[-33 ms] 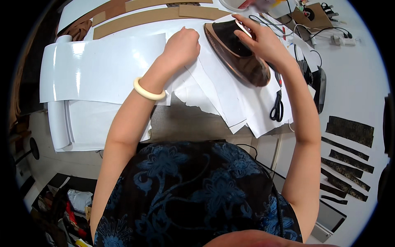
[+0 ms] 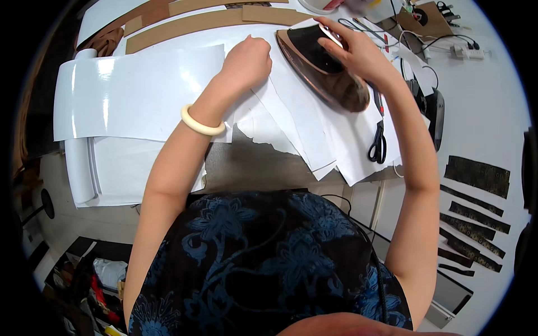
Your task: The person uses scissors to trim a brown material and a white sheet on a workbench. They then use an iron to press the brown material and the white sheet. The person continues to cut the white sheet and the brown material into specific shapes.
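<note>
My right hand is wrapped round the handle of a clothes iron, dark with a bronze-coloured edge. The iron's tip points to the far left, over white paper sheets. Left of the iron, my left hand rests on the paper with its fingers curled closed; whatever they may hold is hidden. A cream bangle circles my left forearm. Scissors with black handles lie between the iron and my right forearm.
A glossy white sheet and a paper roll lie at the left. Brown strips run along the far side. Cables cross the far right near a power strip. Dark patterned strips lie at the right.
The iron and my right hand have shifted slightly away from me and to the left. My left hand stays nearly in place.
</note>
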Demonstrator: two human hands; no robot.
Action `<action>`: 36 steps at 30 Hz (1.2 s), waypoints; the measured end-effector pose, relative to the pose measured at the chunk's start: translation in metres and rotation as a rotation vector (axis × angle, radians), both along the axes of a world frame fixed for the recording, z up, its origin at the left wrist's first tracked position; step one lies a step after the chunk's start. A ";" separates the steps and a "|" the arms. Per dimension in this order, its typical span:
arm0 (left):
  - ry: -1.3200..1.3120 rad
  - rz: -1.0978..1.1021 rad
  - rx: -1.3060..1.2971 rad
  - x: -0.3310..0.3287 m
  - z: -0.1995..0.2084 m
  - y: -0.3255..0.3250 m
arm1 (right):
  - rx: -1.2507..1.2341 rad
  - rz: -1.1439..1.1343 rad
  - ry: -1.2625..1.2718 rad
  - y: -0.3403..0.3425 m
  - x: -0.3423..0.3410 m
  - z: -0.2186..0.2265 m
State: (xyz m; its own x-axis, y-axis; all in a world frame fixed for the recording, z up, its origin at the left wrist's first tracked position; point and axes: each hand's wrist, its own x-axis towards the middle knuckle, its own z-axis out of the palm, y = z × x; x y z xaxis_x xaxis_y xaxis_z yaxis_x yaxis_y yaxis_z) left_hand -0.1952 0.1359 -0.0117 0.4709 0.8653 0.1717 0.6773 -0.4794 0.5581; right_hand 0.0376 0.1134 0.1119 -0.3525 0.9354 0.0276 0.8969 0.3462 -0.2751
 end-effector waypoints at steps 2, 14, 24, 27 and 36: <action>0.017 0.012 -0.027 0.000 0.002 -0.002 | 0.037 0.036 0.005 0.020 0.002 -0.007; -0.117 0.058 0.054 -0.017 0.022 0.005 | -0.217 -0.071 -0.071 -0.017 -0.021 0.030; -0.235 -0.107 0.032 -0.006 0.035 -0.006 | -0.097 0.205 -0.105 -0.081 0.006 0.015; -0.221 -0.214 -0.198 -0.002 0.034 -0.012 | -0.081 0.298 -0.101 -0.093 0.010 0.014; -0.213 -0.445 -0.108 0.009 0.022 -0.022 | -0.112 0.520 -0.077 -0.114 0.023 0.007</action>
